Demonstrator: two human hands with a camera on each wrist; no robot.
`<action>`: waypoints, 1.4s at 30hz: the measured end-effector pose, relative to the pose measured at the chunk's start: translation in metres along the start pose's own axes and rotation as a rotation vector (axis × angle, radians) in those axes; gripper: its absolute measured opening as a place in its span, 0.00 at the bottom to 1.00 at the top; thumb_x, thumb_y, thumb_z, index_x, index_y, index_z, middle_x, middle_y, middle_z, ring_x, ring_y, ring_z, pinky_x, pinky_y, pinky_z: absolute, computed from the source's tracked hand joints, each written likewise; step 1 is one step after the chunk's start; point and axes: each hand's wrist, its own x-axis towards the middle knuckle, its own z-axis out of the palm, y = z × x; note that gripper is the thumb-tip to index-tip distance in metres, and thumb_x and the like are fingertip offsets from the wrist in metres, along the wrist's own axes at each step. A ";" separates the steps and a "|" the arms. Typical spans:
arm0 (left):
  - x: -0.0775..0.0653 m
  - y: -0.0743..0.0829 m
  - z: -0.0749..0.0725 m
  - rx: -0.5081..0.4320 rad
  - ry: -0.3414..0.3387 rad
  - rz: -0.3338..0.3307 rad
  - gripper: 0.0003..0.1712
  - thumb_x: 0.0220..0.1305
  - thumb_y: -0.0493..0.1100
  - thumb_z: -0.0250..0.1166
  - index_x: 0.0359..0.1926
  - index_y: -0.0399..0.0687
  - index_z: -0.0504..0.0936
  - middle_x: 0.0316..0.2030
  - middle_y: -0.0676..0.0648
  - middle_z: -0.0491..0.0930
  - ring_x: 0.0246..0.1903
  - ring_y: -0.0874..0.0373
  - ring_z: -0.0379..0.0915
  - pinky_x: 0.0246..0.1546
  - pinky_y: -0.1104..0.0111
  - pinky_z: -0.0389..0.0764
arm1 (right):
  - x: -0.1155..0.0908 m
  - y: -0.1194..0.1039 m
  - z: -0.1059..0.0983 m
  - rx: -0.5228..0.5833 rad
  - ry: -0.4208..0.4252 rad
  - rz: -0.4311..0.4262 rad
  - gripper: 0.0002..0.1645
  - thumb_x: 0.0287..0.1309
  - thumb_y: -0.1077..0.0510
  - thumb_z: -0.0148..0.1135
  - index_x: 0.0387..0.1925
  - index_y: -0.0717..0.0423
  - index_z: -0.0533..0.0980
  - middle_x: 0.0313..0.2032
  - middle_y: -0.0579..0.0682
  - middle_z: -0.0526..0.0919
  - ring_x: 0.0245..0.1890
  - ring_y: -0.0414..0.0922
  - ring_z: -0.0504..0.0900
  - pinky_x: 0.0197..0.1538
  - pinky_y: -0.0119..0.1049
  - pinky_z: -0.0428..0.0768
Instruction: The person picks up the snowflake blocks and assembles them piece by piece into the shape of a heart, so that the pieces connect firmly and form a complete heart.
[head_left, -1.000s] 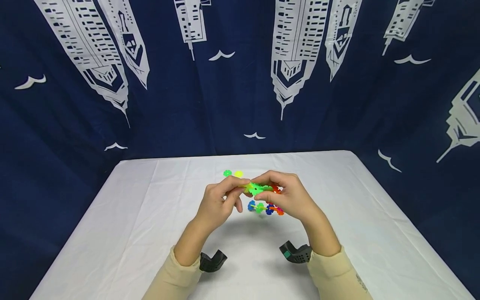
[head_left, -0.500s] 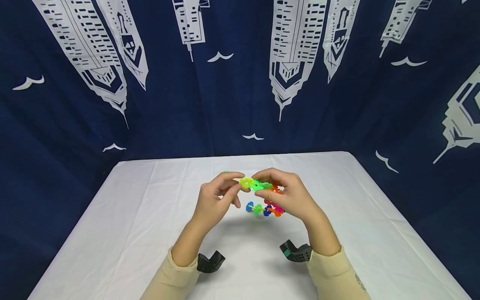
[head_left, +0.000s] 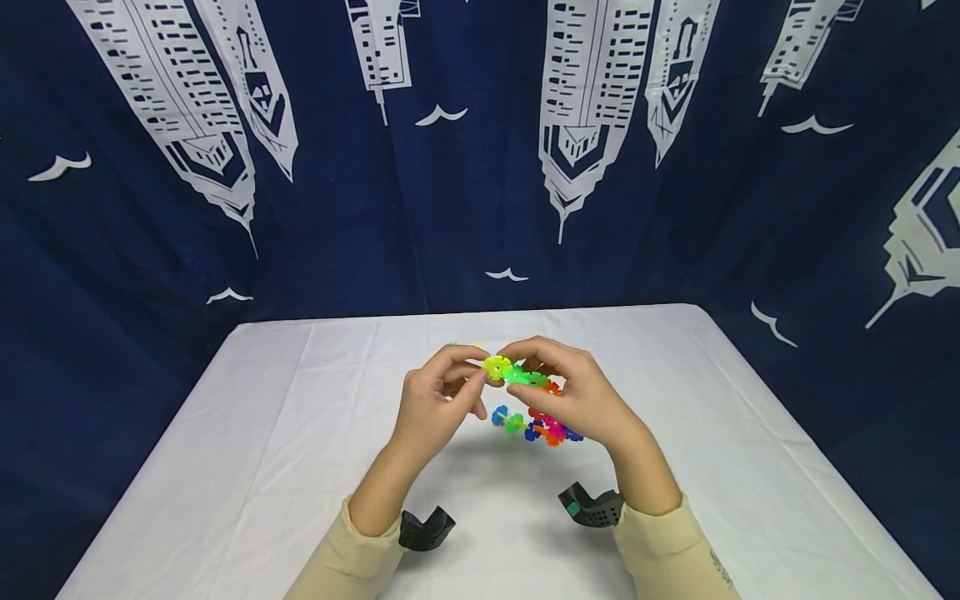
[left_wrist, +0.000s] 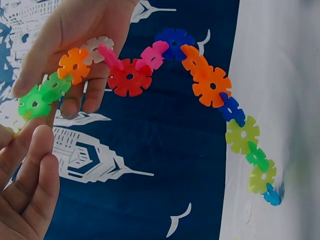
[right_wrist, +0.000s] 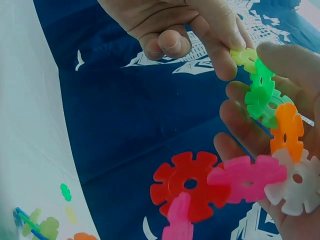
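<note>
My left hand (head_left: pixel 435 404) pinches a yellow notched flower-shaped disc (head_left: pixel 497 367) between thumb and forefinger. At its right edge the disc meets a green disc (right_wrist: pixel 262 75), where my right hand (head_left: pixel 573 387) grips the end of a chain of interlocking discs. In the left wrist view that chain runs from green through an orange disc (left_wrist: pixel 75 66), a clear one (left_wrist: pixel 97 49), pink, a red one (left_wrist: pixel 130 77) and blue. It droops to a light-blue disc (left_wrist: pixel 272 195) at the far end, low over the white tabletop.
Loose on the white-covered table (head_left: pixel 315 442) lie a green disc (right_wrist: pixel 65 192) and a pale yellow disc (right_wrist: pixel 70 215), mostly hidden behind my left hand in the head view. A dark blue printed curtain (head_left: pixel 450 208) hangs behind the table. Black wrist cameras (head_left: pixel 426 529) sit at both cuffs.
The yellow disc has turned from nearly hidden in my left fingers to face the head camera, up against the green one. The chain's hanging part has shifted slightly toward me.
</note>
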 end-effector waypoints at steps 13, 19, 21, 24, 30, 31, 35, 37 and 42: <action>-0.004 -0.004 0.007 -0.014 0.005 -0.010 0.07 0.67 0.30 0.63 0.44 0.39 0.76 0.31 0.39 0.89 0.14 0.59 0.79 0.18 0.69 0.81 | -0.001 -0.011 -0.001 -0.041 0.037 0.023 0.10 0.61 0.62 0.69 0.44 0.51 0.82 0.37 0.43 0.88 0.33 0.37 0.84 0.40 0.33 0.86; -0.006 -0.004 0.010 -0.019 0.001 -0.022 0.05 0.67 0.31 0.63 0.41 0.40 0.76 0.30 0.41 0.89 0.15 0.65 0.78 0.20 0.69 0.83 | 0.000 -0.010 0.003 -0.027 0.066 0.019 0.06 0.62 0.61 0.67 0.40 0.50 0.83 0.34 0.42 0.88 0.35 0.37 0.86 0.43 0.34 0.86; -0.005 -0.003 0.010 -0.026 0.004 -0.021 0.04 0.67 0.31 0.63 0.41 0.39 0.76 0.30 0.40 0.89 0.15 0.66 0.78 0.20 0.69 0.83 | 0.000 -0.008 0.003 -0.010 0.073 0.016 0.06 0.63 0.62 0.67 0.41 0.50 0.84 0.34 0.43 0.88 0.35 0.38 0.86 0.43 0.35 0.86; -0.005 -0.003 0.010 -0.035 0.003 -0.023 0.04 0.68 0.32 0.62 0.41 0.39 0.76 0.30 0.40 0.89 0.15 0.66 0.78 0.20 0.68 0.83 | 0.000 -0.006 0.003 0.015 0.083 0.011 0.08 0.62 0.64 0.66 0.41 0.51 0.84 0.34 0.44 0.88 0.35 0.39 0.86 0.43 0.34 0.86; -0.004 -0.005 0.009 -0.060 0.005 -0.057 0.04 0.71 0.32 0.59 0.44 0.39 0.75 0.33 0.38 0.88 0.15 0.65 0.77 0.21 0.66 0.84 | 0.000 -0.003 0.001 0.024 0.123 0.014 0.07 0.62 0.66 0.66 0.40 0.54 0.83 0.35 0.47 0.88 0.33 0.39 0.84 0.39 0.33 0.85; -0.003 -0.006 0.008 -0.063 0.007 -0.066 0.04 0.71 0.32 0.58 0.45 0.39 0.75 0.33 0.38 0.88 0.15 0.65 0.77 0.22 0.66 0.84 | 0.000 -0.003 0.000 0.017 0.134 0.019 0.07 0.62 0.66 0.66 0.40 0.54 0.83 0.35 0.48 0.88 0.33 0.38 0.84 0.39 0.32 0.85; -0.002 -0.016 0.008 -0.039 0.027 -0.122 0.04 0.73 0.33 0.56 0.45 0.40 0.76 0.34 0.39 0.88 0.17 0.61 0.78 0.24 0.66 0.84 | -0.004 -0.003 -0.008 -0.005 0.170 0.056 0.06 0.62 0.66 0.66 0.40 0.55 0.83 0.35 0.48 0.88 0.32 0.38 0.83 0.40 0.31 0.85; 0.000 -0.025 0.008 -0.026 0.040 -0.173 0.04 0.73 0.34 0.57 0.45 0.41 0.77 0.34 0.40 0.89 0.18 0.56 0.79 0.26 0.67 0.85 | -0.006 -0.001 -0.013 0.006 0.178 0.078 0.06 0.62 0.66 0.65 0.39 0.55 0.83 0.35 0.49 0.87 0.30 0.39 0.82 0.37 0.30 0.84; 0.007 -0.064 0.014 0.008 0.034 -0.384 0.04 0.71 0.37 0.60 0.44 0.45 0.80 0.35 0.43 0.89 0.24 0.55 0.81 0.30 0.72 0.82 | -0.009 0.005 -0.024 0.060 0.185 0.115 0.05 0.64 0.66 0.63 0.40 0.57 0.82 0.34 0.51 0.86 0.27 0.42 0.80 0.31 0.31 0.82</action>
